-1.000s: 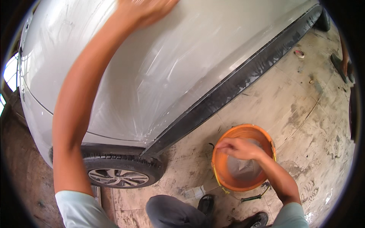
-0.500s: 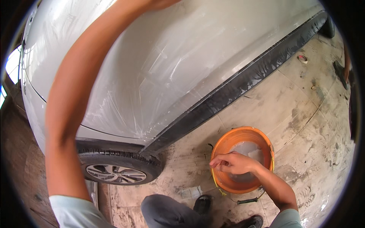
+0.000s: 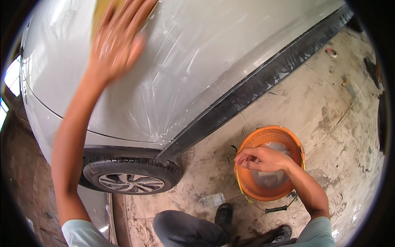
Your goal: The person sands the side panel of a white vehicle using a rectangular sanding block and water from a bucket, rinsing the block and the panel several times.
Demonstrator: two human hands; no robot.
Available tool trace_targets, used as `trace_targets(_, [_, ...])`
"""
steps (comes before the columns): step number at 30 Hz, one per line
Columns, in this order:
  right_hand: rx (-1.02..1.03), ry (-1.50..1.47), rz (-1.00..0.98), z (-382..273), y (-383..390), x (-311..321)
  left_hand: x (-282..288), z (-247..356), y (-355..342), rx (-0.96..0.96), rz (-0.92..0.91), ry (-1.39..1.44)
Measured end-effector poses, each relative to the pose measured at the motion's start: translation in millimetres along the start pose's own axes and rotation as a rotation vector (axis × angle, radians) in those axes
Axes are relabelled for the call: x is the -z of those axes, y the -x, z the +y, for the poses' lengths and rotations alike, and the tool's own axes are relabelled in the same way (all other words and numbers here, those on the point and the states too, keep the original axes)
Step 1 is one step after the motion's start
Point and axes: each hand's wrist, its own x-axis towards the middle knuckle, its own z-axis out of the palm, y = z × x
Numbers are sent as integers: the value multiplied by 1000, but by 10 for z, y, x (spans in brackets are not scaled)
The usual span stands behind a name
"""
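My left hand (image 3: pixel 119 43) presses flat on a yellow pad, perhaps a sponge or cloth (image 3: pixel 99 15), against the wet pale-grey car panel (image 3: pixel 197 49). Its fingers reach away from me, and most of the pad is hidden beneath them or out of view. White suds streak the panel around it. Over the near left part of an orange bucket (image 3: pixel 272 195), my right hand (image 3: pixel 265 159) hangs with loosely bent fingers and nothing visible in them. Cloudy water (image 3: pixel 267 179) lies inside the bucket, below that hand.
A black side sill (image 3: pixel 242 101) runs diagonally along the car's lower edge to the wheel (image 3: pixel 131 181). The bucket's handle (image 3: pixel 275 209) hangs on its near side. A tape roll (image 3: pixel 331 52) lies on the stained tile floor (image 3: pixel 321 94). Another person's foot (image 3: pixel 371 68) shows at the far right.
My left hand has swept left and closer across the panel, bringing the yellow pad into view. My right hand remains over the bucket. The whole view has shifted slightly.
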Motion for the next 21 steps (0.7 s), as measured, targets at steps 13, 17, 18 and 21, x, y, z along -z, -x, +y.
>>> trace_targets(13, [-29,54,-14,-113,-65,-47,-177,183,-356,47,-91,99])
trace_targets(17, [-164,-22,119,142,536,453,-29,370,1764,158,-386,43])
trace_targets(18, [-222,-52,137,135,559,508,-27,387,1286,138,-299,21])
trace_targets(21, [-87,35,190,-87,225,455,-120,393,-401,28,126,-35])
